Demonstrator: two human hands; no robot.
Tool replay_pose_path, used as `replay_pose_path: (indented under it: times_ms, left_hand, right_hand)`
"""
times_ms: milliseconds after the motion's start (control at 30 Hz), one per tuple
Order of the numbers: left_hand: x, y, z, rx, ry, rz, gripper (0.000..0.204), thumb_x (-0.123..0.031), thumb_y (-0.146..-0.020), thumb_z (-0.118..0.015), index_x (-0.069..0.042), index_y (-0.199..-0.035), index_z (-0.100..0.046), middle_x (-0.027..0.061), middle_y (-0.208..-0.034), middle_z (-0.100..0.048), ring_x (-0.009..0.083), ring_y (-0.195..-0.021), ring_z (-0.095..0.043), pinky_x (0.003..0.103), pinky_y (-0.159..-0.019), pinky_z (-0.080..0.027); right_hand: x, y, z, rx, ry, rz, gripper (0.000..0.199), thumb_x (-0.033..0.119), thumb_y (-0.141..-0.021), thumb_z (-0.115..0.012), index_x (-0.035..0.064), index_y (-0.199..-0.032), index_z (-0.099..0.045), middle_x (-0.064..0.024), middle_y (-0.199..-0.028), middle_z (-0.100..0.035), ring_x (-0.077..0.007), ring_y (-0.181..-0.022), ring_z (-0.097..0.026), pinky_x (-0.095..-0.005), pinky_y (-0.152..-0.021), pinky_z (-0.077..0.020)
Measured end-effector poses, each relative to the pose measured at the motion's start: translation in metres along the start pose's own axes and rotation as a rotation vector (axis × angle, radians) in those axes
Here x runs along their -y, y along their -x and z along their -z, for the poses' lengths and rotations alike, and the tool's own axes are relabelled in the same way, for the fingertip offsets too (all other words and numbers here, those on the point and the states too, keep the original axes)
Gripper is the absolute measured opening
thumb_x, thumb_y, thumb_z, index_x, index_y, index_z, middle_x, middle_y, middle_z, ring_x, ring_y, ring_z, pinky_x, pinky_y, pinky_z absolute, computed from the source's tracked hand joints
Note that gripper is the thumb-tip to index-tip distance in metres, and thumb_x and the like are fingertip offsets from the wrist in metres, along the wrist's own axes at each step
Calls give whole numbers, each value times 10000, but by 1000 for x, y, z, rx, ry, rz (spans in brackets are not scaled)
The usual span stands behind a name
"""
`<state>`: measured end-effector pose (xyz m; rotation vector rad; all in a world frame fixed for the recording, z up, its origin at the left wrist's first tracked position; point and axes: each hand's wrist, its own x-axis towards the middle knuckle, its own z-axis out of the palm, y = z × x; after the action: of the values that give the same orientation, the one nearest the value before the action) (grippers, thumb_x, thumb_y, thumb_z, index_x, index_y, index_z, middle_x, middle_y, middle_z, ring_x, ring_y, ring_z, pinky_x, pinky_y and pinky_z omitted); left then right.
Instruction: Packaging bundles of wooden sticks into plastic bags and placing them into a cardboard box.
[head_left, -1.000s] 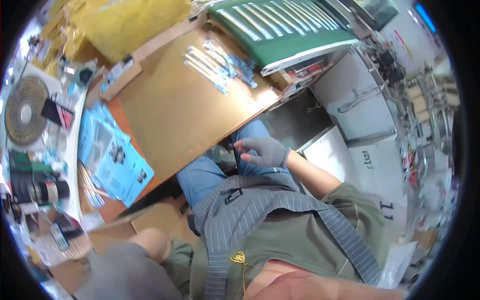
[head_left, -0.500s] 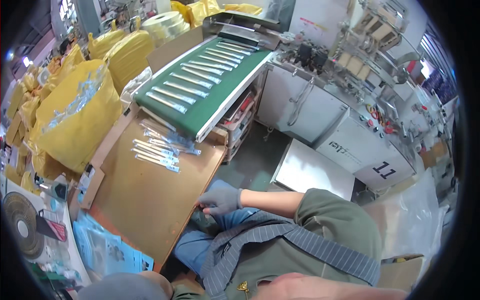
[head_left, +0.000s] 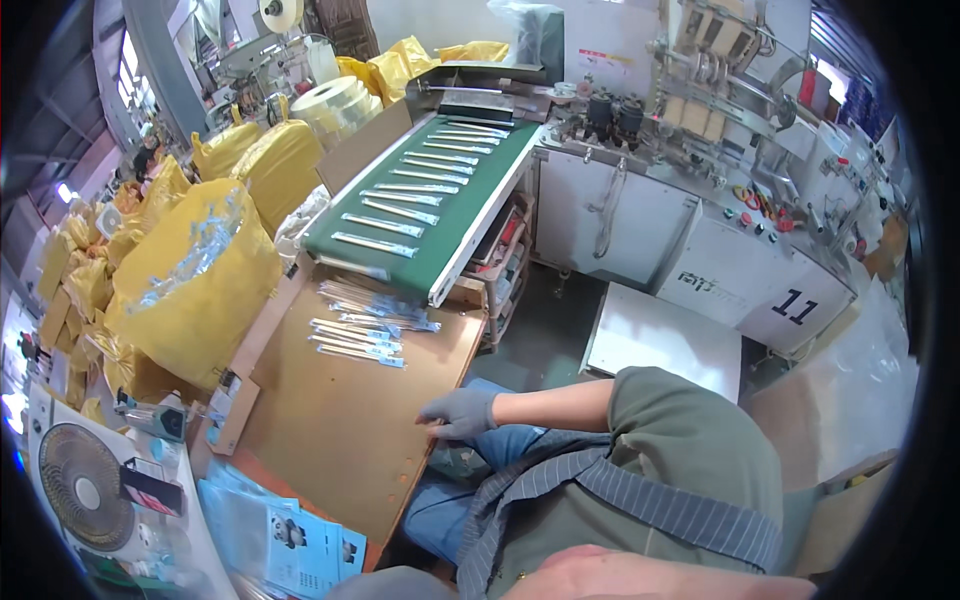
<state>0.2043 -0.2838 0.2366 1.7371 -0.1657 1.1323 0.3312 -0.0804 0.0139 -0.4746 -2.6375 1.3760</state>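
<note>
Right hand (head_left: 458,413), grey-gloved, fingers loosely curled at the counter's (head_left: 330,430) near edge; cannot tell whether it grips anything. Left hand (head_left: 390,584) a grey sliver at the lower edge, its state hidden. Wrapped sticks (head_left: 362,343) lie bunched on the counter's far end, just below the green conveyor belt (head_left: 460,210) carrying more.

The near edge crops your left hand (head_left: 392,584); print on the packets (head_left: 385,359) is too small to read.
</note>
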Motion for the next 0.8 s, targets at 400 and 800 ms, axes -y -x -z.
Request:
replay_pose_path:
  times_ms: [400, 800]
  left_hand:
    - [97, 170, 71, -1291, -1456, 1319, 560, -460, -840, -603, -12, -1171, -546, 181, -1038, -593, 311, -958, -583, 381, -832, -465]
    - [180, 251, 111, -1215, -1936, 1545, 737, -541, -844, -540, 36, -1295, -457, 278, -1347, -427, 414, -1272, -373, 495, -1063, -275]
  right_hand:
    - [-29, -56, -34, -431, 496, 399, 385, 232, -800, -599, 15, -1113, -543, -206, -1171, -509, -393, -1094, -479, -445, -957, -402]
    - [-39, -76, -22, -336, 270, 186, 467, 308, -793, -618, 27, -1157, -539, -207, -1157, -510, -386, -1086, -483, -443, -940, -404]
